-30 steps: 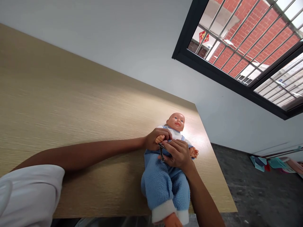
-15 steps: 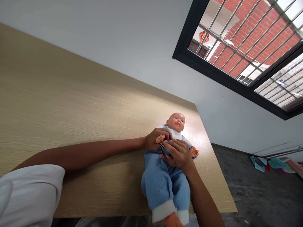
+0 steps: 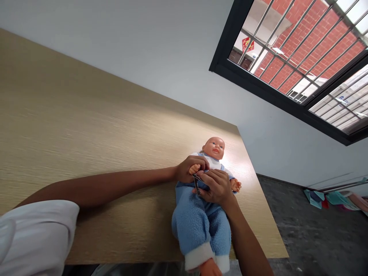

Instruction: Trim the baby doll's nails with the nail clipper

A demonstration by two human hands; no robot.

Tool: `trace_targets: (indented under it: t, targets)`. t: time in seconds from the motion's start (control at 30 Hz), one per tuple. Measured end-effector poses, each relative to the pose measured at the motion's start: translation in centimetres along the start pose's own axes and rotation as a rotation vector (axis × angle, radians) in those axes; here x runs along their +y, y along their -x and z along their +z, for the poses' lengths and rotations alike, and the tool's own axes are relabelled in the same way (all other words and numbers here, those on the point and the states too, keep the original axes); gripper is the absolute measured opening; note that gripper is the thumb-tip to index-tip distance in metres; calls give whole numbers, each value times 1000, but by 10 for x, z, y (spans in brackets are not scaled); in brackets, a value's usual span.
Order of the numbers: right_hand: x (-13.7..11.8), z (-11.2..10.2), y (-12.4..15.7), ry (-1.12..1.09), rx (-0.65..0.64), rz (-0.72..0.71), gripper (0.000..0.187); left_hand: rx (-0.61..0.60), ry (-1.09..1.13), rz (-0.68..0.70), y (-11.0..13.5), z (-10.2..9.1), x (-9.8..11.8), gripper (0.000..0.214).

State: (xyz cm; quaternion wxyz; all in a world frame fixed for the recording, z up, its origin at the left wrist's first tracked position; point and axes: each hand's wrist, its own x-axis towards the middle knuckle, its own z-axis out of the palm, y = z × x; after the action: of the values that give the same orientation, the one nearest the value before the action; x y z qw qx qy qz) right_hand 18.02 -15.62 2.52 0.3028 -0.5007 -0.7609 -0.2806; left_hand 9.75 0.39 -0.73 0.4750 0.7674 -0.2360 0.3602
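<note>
A baby doll [image 3: 191,214] in blue fleece overalls and a white top lies on its back, head away from me. My left hand [image 3: 186,167] is closed around the doll's arm, and the doll's small hand [image 3: 194,169] sticks out between my fingers. In my right hand [image 3: 217,186] is a metal nail clipper [image 3: 197,186], pinched between thumb and fingers with its lever spread from its body. The clipper's jaw end is right at the doll's fingers; whether it touches them I cannot tell. The doll's other hand [image 3: 236,185] lies beside my right wrist.
The wooden table [image 3: 94,126] meets a pale wall [image 3: 149,46] along its far side. Its right edge runs close by the doll, above a dark floor [image 3: 310,230]. A barred window [image 3: 299,50] is at upper right, and coloured cloths [image 3: 330,199] hang on a rack at far right.
The clipper's lever has swung slightly left, a little wider from its body. Both hands and the doll stay in almost the same place.
</note>
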Motion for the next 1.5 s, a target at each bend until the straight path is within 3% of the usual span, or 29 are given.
trace_targets:
  t: [0.5,0.77,1.5]
  targets:
    - [1,-2,1,-17,-40,-25,20,14,25,25,-1,0,2,34]
    - [-1,-2,-4,-39,1,0,31,-4,-6,-6,0,0,1,39]
    - [-3,-3,-6,-45,17,46,30,1,-8,42,0,0,0,34]
